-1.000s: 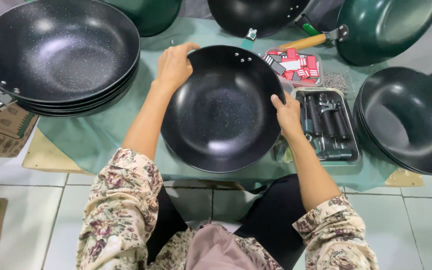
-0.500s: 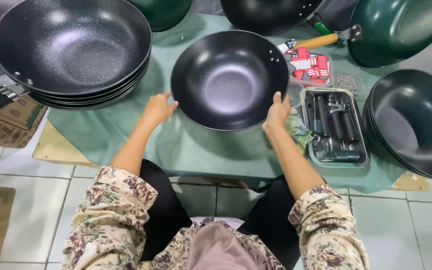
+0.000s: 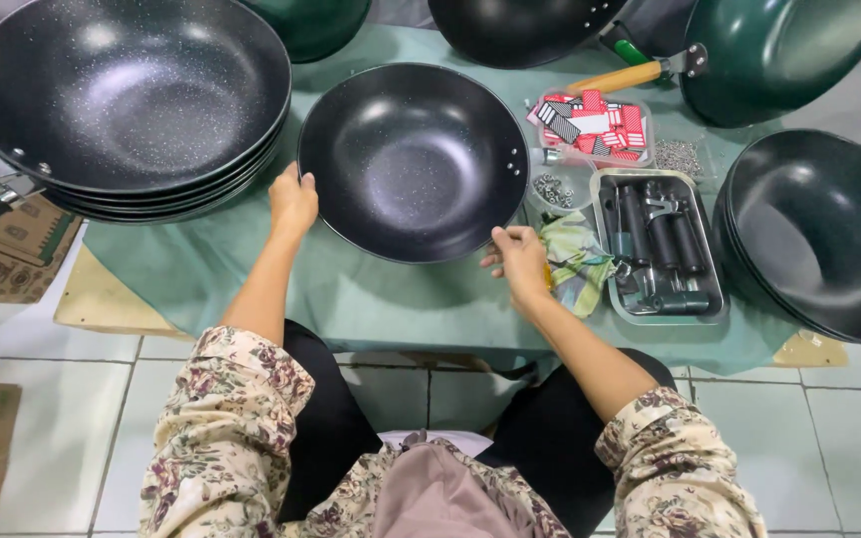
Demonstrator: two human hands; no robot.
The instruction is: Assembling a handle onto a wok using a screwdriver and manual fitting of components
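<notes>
The black wok [image 3: 414, 159] sits on the green cloth [image 3: 391, 299] at the table's centre. The left hand [image 3: 293, 202] grips its rim at eight o'clock, fingers curled over the edge. The right hand [image 3: 518, 259] rests loosely open at the rim's four o'clock, fingertips touching it, just beside a crumpled rag [image 3: 575, 257] and a metal tray [image 3: 662, 249] of handles.

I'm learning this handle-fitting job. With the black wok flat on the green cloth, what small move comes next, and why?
Probably the right hand reaches into the metal tray for a black handle: the wok has bare rivet holes on its right rim, and the left hand steadies it.
</notes>
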